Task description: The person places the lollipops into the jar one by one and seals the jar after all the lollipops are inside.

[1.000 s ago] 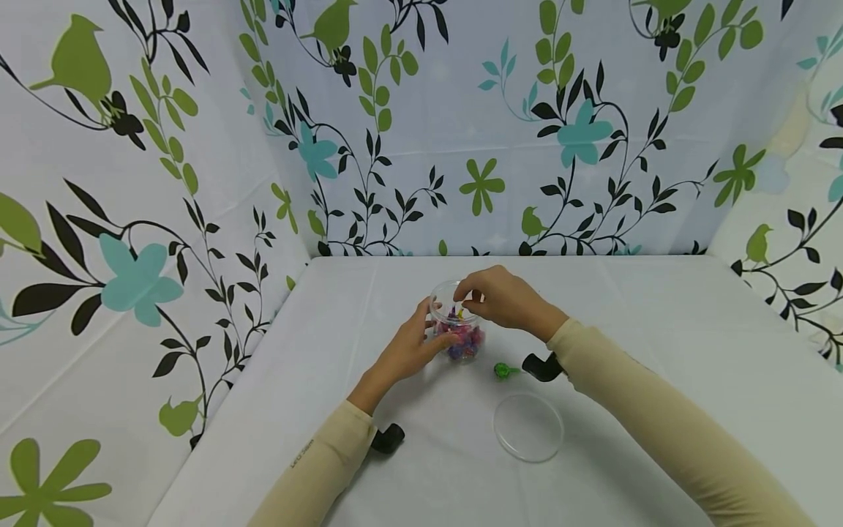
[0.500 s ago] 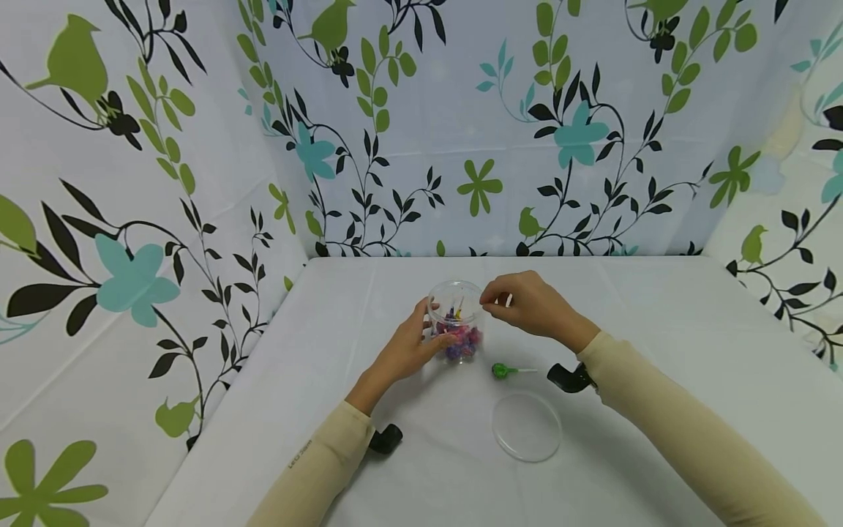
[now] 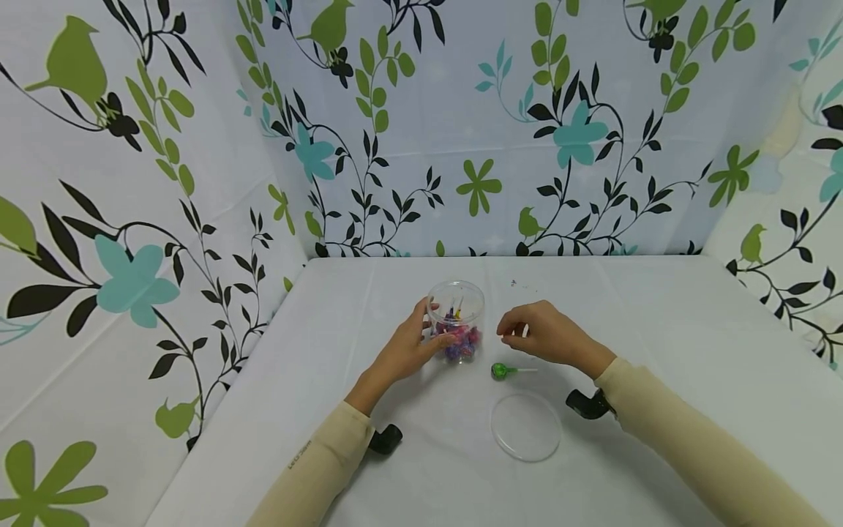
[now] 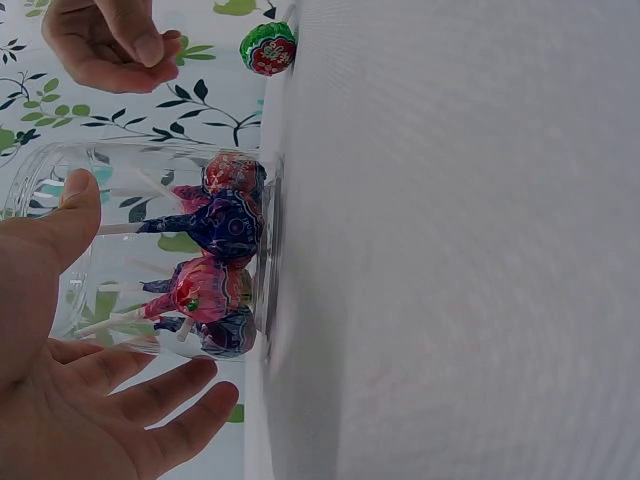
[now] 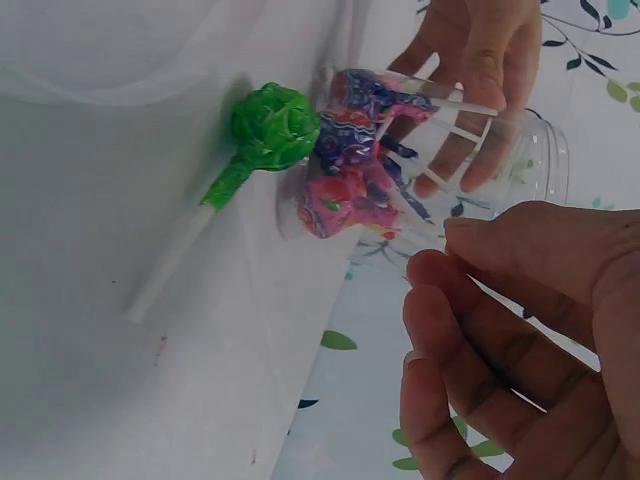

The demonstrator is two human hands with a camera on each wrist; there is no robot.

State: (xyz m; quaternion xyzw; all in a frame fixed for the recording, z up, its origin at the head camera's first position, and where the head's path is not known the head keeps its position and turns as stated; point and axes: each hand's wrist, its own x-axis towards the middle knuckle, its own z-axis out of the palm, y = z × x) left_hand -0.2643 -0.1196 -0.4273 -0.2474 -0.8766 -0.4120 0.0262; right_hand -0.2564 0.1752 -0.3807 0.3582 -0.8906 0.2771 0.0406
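A clear round jar (image 3: 456, 301) stands upright and lidless on the table. Inside it are several wrapped lollipops (image 4: 225, 225), pink, red and dark blue, their white sticks pointing up. My left hand (image 3: 410, 345) holds the jar's side, thumb on the near wall and fingers round the far left. To the right of the jar hovers my right hand (image 3: 549, 335), loosely curled; in the right wrist view nothing shows between its thumb and fingers. Below it a green lollipop (image 3: 500, 371) lies on the table, its white stick pointing right.
Nearer the front lies a clear round lid (image 3: 525, 427), flat on the white tabletop (image 3: 435, 476). Small dark marks (image 3: 515, 283) show on the cloth behind the jar. Patterned curtains (image 3: 395, 110) with leaves and birds surround the table at the back and sides.
My right hand has left the jar's mouth and moved right and down towards the green lollipop. The left hand and jar stay in place.
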